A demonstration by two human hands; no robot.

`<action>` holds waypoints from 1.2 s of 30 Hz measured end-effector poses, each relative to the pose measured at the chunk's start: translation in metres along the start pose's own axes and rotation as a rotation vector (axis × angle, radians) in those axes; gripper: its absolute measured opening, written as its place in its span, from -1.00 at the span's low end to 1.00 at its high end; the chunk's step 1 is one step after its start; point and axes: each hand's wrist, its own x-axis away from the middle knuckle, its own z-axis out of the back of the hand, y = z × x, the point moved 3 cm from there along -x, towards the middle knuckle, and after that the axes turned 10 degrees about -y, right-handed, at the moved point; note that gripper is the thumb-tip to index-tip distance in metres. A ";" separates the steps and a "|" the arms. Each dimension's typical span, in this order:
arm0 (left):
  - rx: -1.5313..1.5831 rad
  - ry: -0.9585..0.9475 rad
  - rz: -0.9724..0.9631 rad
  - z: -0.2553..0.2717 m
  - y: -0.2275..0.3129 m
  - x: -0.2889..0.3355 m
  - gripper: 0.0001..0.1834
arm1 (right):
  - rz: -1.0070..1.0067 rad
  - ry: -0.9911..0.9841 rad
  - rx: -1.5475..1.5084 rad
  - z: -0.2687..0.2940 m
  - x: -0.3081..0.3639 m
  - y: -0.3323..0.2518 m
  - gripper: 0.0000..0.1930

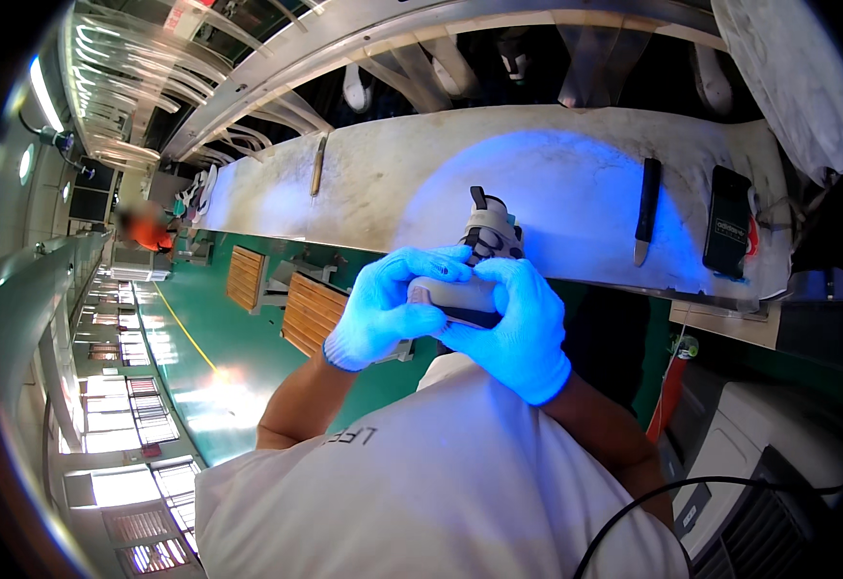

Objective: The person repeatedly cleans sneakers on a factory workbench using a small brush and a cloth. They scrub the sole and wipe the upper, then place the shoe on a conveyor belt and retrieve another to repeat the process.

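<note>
Both gloved hands, left hand [383,314] and right hand [518,328], fingers closed around a grey shoe [460,294]; it is held at chest height, just short of the tabletop [557,174] edge. Shoe's long axis runs left-right between the palms; both hands equally on it.

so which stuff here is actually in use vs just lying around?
In use:
left hand
right hand
shoe, gripped by both gloved hands

Lying about on the workbench:
dark-handled knife
black phone-like slab
slim brown tool

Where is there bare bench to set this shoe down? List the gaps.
Bare bench lies between the brown tool and the shoe, and between shoe and black knife. The right end is crowded: knife, black device.
</note>
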 end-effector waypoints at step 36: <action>-0.781 0.034 0.156 0.035 0.033 -0.028 -0.32 | 0.002 -0.091 -0.079 -0.017 -0.008 0.040 -0.12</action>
